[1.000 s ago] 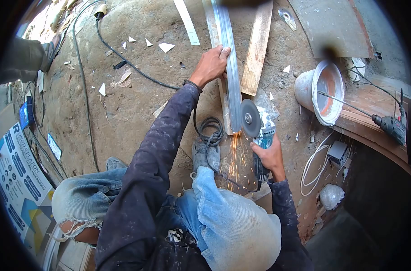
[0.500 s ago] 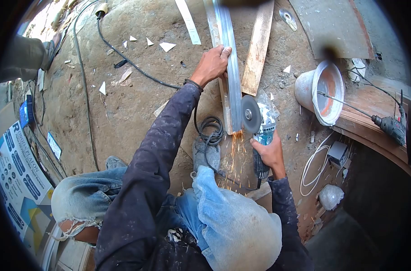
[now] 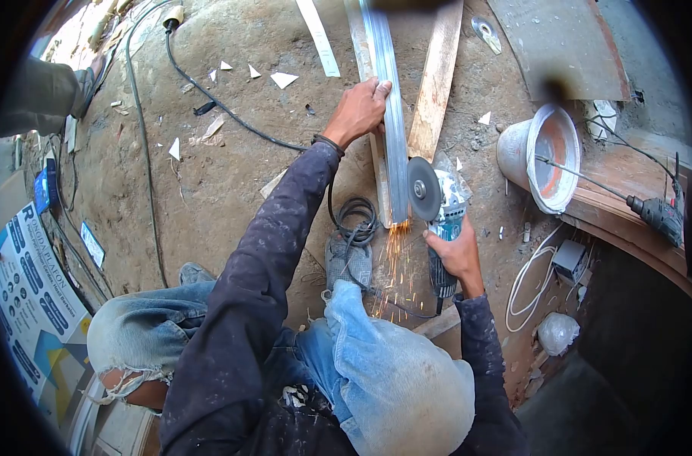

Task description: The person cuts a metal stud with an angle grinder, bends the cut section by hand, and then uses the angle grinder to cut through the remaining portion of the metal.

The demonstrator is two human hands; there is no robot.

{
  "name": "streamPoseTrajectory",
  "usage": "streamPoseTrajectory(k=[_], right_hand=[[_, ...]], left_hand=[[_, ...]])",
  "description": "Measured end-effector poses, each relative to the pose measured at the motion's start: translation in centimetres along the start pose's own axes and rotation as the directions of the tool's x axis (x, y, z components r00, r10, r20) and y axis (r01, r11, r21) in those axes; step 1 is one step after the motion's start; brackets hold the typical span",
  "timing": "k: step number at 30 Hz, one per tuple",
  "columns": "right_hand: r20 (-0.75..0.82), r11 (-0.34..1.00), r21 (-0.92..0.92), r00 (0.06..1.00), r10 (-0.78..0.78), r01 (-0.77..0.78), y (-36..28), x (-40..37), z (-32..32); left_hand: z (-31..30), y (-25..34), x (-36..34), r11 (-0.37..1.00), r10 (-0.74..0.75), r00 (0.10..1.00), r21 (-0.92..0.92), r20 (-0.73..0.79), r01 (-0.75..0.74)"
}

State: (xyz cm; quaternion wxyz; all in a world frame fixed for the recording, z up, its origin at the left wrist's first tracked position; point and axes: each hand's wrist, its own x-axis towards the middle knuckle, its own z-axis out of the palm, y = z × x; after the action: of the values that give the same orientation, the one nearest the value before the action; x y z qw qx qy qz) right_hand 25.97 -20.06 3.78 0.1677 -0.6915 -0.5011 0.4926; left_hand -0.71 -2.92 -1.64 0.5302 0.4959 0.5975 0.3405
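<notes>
My left hand (image 3: 359, 111) is wrapped over a bundle of long silvery metal profiles (image 3: 395, 144), which lies along a narrow wooden board. In my right hand (image 3: 458, 254) is an angle grinder (image 3: 443, 264), gripped by its body. The grinder's grey disc (image 3: 424, 189) stands beside the near end of the profiles. Orange sparks (image 3: 395, 254) spray from that end down toward my shoe (image 3: 349, 262). A coiled black cable (image 3: 355, 216) lies at the shoe's toe.
A wooden plank (image 3: 436, 83) lies right of the profiles. Farther right are a bucket (image 3: 517, 156) with a mixing rod in it, a drill (image 3: 658, 216) and a grey box (image 3: 569, 260). Cables, white shards and a printed sheet (image 3: 38, 296) lie left. Another person's leg (image 3: 42, 91) shows upper left.
The view has shifted very slightly. The grinder in my right hand has moved marginally, and the spray of sparks has changed shape. My left hand keeps its hold on the profiles.
</notes>
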Motion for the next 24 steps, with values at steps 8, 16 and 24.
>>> streamPoseTrajectory(k=[8,16,24], right_hand=[[-0.004,1.0,-0.031,1.0,-0.006,0.006,-1.3,0.3,-0.1],[-0.006,1.0,0.004,1.0,-0.016,0.016,-0.5,1.2,-0.1],[-0.013,0.999,0.014,0.999,-0.038,0.038,-1.0,1.7,-0.1]], left_hand=[[0.2,-1.0,0.6,0.99,0.09,0.995,0.109,-0.05,-0.085],[0.4,-0.9,0.4,0.996,0.056,0.997,0.076,-0.06,-0.051],[0.0,0.2,-0.1,1.0,-0.007,1.0,0.016,-0.025,0.007]])
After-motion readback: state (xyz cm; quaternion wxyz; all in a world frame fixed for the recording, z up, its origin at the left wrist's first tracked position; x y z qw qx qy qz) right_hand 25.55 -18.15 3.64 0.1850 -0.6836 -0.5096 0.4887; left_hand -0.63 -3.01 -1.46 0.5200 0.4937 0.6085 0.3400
